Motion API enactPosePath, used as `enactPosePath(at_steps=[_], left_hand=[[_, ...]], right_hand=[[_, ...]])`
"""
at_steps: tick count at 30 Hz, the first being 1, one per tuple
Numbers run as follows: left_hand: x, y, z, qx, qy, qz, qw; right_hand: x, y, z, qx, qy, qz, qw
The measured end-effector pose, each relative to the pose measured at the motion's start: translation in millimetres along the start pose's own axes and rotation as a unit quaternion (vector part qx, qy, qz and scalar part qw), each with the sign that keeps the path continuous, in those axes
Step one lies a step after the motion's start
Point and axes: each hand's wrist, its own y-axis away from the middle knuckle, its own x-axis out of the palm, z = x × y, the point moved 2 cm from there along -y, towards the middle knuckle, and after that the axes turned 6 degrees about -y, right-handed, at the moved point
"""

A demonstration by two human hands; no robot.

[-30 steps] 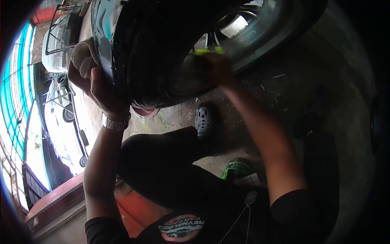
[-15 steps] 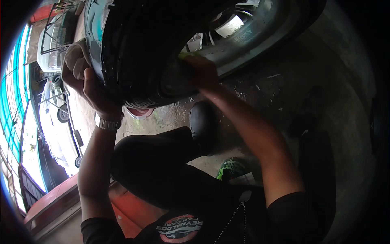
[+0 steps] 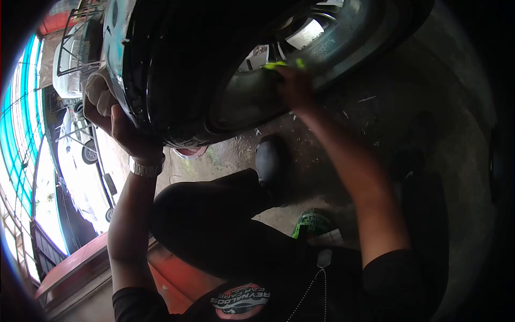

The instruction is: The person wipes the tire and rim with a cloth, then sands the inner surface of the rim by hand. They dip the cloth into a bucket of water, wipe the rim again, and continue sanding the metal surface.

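A large black tire on a wheel fills the top of the view, tilted, its rim facing right. My left hand has its fingers curled at the tire's left edge, against the pale, wet-looking side. On the inner face of the rim, my right hand presses a bright yellow-green cloth; most of it is hidden under the fingers, so cloth or sponge is hard to tell apart. Wheel spokes show beyond that hand. A metal watch is on my left wrist.
A green-labelled can stands on the stained concrete floor near my leg. My dark shoe is below the tire. A reddish round object shows under the tire. Parked vehicles and a red panel lie to the left.
My right hand has moved right along the rim with the yellow-green cloth, which shows more now. My left hand keeps its place on the tire. The view has shifted slightly.
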Motion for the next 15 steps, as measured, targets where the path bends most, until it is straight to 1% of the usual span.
enactPosePath(at_steps=[1, 2, 4, 5, 6, 7, 8, 9, 11, 12, 14, 15], left_hand=[[-0.9, -1.9, -0.1, 0.01, -0.008, 0.003, 1.0], [-1.6, -2.7, -1.2, 0.007, -0.012, 0.01, 1.0], [2.8, 10.0, -3.2, -0.071, -0.048, 0.054, 0.995], [3.7, 19.4, 0.1, -0.084, -0.042, 0.048, 0.994], [4.8, 28.4, 3.6, -0.097, -0.036, 0.041, 0.994], [1.1, 40.5, 18.2, -0.086, -0.008, 0.006, 0.996], [-3.7, 52.8, 32.2, -0.078, 0.018, -0.029, 0.996], [-5.5, 59.0, 38.5, -0.115, 0.02, -0.011, 0.993], [-1.4, 61.8, 38.1, -0.082, -0.014, -0.056, 0.995], [2.5, 58.0, 36.2, -0.065, -0.032, -0.084, 0.994], [2.3, 53.0, 29.4, -0.068, -0.031, -0.053, 0.996], [0.1, 49.4, 24.7, -0.067, -0.027, -0.034, 0.997]], right_hand=[[13.8, -0.4, 20.7, 0.088, -0.066, 0.024, 0.994], [23.3, -2.5, 39.8, 0.038, -0.069, -0.026, 0.997], [43.7, 4.0, 62.8, -0.058, -0.086, -0.12, 0.987], [37.0, 0.3, 34.4, -0.138, -0.082, -0.085, 0.983], [18.9, 0.3, 7.7, -0.13, -0.026, -0.07, 0.989], [-0.3, 1.7, -15.9, -0.122, 0.03, -0.054, 0.991], [-7.6, 1.2, -26.1, -0.114, 0.084, -0.035, 0.989], [-2.6, -0.4, -12.0, -0.065, 0.018, -0.024, 0.997], [20.6, 1.9, 22.6, 0.034, -0.111, -0.002, 0.993], [27.3, -0.5, 31.3, -0.039, -0.074, -0.047, 0.995], [40.0, 4.0, 42.0, -0.176, -0.007, -0.133, 0.975], [27.8, 3.4, 28.9, -0.171, 0.038, -0.098, 0.98]])
